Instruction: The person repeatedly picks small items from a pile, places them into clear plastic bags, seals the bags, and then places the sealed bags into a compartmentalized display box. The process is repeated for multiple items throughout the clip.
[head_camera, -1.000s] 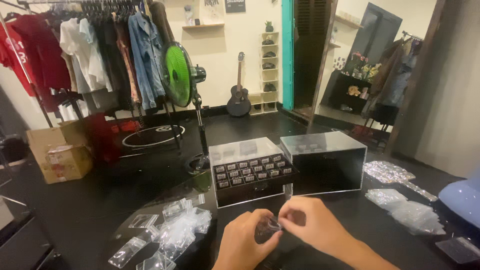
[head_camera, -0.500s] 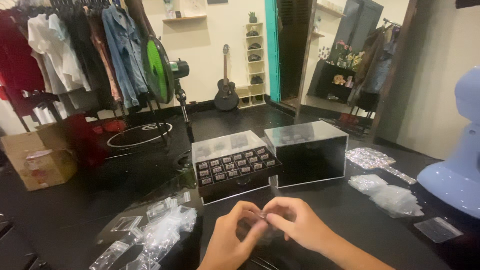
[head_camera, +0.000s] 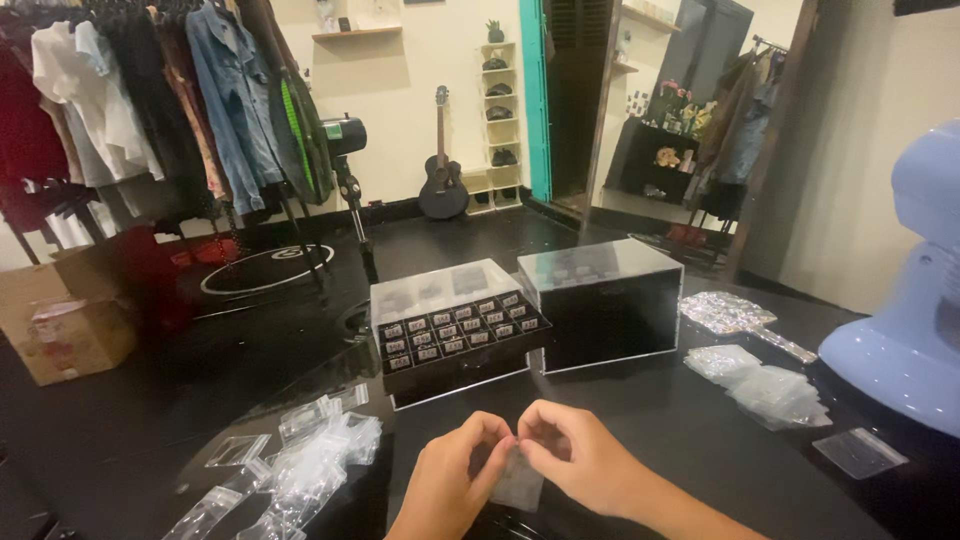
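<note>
Fingers (head_camera: 497, 432) of both hands meet at the top edge of a small clear plastic bag (head_camera: 519, 480), pinched shut on it. The left hand (head_camera: 452, 482) grips from the left, the right hand (head_camera: 578, 462) from the right, fingertips almost touching. The bag hangs just above the black worktop (head_camera: 660, 420), near its front edge. Beyond the hands stands an open display tray (head_camera: 455, 335) with rows of small labelled pieces, and just beside it a clear-lidded black box (head_camera: 605, 305). Loose clear bags (head_camera: 300, 465) lie to the left; another pile (head_camera: 765, 385) lies to the right, near a pale blue appliance (head_camera: 905, 330).
</note>
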